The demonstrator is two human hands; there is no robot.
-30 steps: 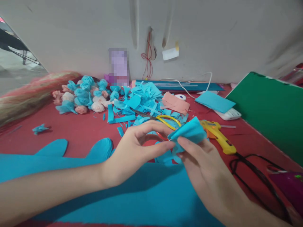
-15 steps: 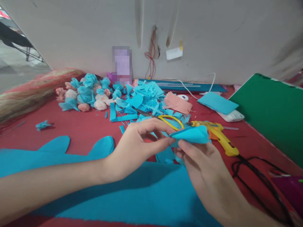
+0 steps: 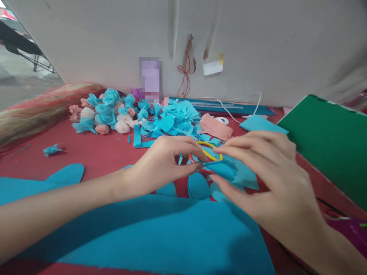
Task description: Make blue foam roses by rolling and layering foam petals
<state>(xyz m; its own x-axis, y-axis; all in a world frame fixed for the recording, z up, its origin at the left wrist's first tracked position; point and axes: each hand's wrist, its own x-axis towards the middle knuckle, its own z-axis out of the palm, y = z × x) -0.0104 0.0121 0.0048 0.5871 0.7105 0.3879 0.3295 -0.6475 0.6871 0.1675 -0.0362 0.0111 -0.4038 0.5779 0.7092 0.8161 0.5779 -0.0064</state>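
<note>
Between the thumb and fingers of my left hand (image 3: 172, 162) is the pointed end of a folded blue paper piece (image 3: 222, 168). My right hand (image 3: 266, 175) is at the right of this piece, thumb and fingers spread apart around it, with no grip visible. Behind the piece show the yellow scissor handles (image 3: 209, 147). Cut blue petals (image 3: 198, 186) lie on the red table just below the hands. A large blue sheet (image 3: 160, 233) spreads across the front under my left forearm.
Blue, pink and white paper flowers (image 3: 104, 114) cluster at the back left, beside a heap of blue scraps (image 3: 180, 114). A folded pink paper (image 3: 216, 126) lies right of it. A green board (image 3: 329, 145) stands at the right. One small blue flower (image 3: 52, 150) lies at left.
My right hand has loosened from the blue piece, its fingers now spread and raised, covering the glue gun. The rolled piece looks flatter and wider. My left hand keeps its pinch.
</note>
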